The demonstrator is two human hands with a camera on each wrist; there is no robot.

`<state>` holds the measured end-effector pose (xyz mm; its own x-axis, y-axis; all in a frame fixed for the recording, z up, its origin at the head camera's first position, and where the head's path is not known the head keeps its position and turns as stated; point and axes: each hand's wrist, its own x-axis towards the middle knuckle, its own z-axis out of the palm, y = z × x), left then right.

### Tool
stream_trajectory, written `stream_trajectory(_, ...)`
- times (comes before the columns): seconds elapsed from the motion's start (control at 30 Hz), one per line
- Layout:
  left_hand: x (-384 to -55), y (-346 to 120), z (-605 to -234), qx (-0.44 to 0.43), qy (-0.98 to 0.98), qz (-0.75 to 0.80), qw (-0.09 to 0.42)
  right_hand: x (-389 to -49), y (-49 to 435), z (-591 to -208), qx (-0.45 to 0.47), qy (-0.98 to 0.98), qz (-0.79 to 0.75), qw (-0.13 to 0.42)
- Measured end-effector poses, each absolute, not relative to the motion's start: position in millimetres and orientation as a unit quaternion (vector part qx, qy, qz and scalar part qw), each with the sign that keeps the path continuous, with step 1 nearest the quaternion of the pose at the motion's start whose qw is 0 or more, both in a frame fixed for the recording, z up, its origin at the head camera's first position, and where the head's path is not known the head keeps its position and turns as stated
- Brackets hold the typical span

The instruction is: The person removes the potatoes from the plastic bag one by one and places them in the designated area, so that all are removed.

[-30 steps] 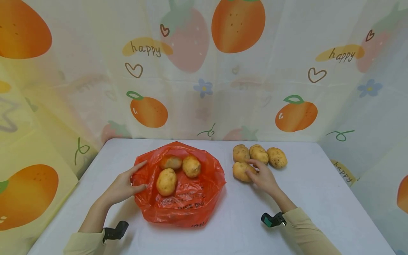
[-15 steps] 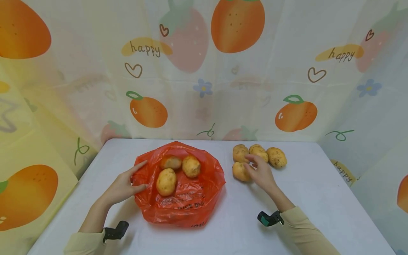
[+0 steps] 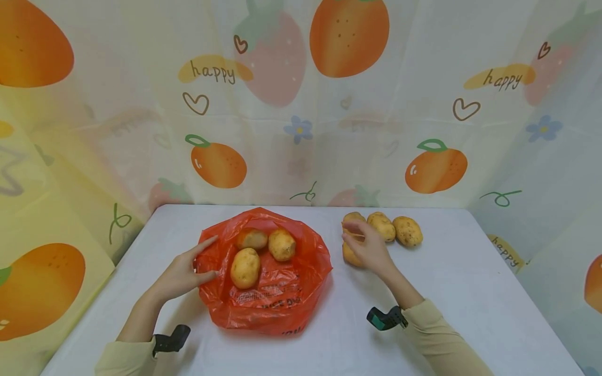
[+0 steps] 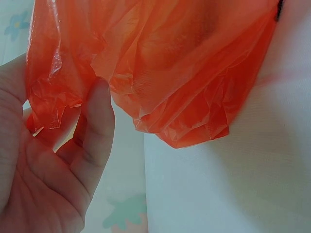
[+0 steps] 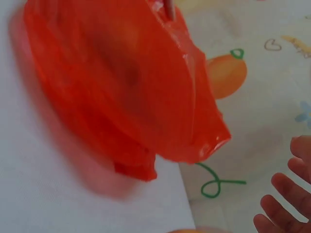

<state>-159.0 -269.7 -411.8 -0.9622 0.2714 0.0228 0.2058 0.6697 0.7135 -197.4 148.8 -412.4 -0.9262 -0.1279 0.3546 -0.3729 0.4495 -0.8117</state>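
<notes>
A red plastic bag (image 3: 277, 313) stands open-mouthed on the white table, with three potatoes (image 3: 245, 268) inside. My left hand (image 3: 181, 274) holds its left rim, thumb and index finger on the inner side; in the left wrist view, the plastic passes between the fingers (image 4: 99, 128). To the right of the bag, my right hand (image 3: 371, 248) hovers over the nearest loose potato (image 3: 351, 256), partly covering it and the potato behind it (image 3: 354, 216). In the right wrist view, the fingers (image 5: 286, 191) are spread, loosely bent, with nothing between them.
Two more loose potatoes (image 3: 408, 232) lie in the back row, right of my right hand. A cloth printed with fruit (image 3: 301, 156) hangs behind the table (image 3: 423, 292) and along both sides. Dark cameras (image 3: 386, 318) sit on both wrists.
My right hand has come off the front loose potato and shifted left and slightly back. That potato stays on the table. The left hand and bag have not visibly moved.
</notes>
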Motion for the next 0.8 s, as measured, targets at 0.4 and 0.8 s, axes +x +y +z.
stream_trajectory(0.4,-156,-269,-408,0.137,0.909,0.391,0.041,-199,119,-396,0.164,-0.845,0.503,0.074)
stream_trajectory(0.8,-158,-270,-410,0.136,0.908,0.395,0.043,-194,86,-384,0.171,-0.839,0.515,0.037)
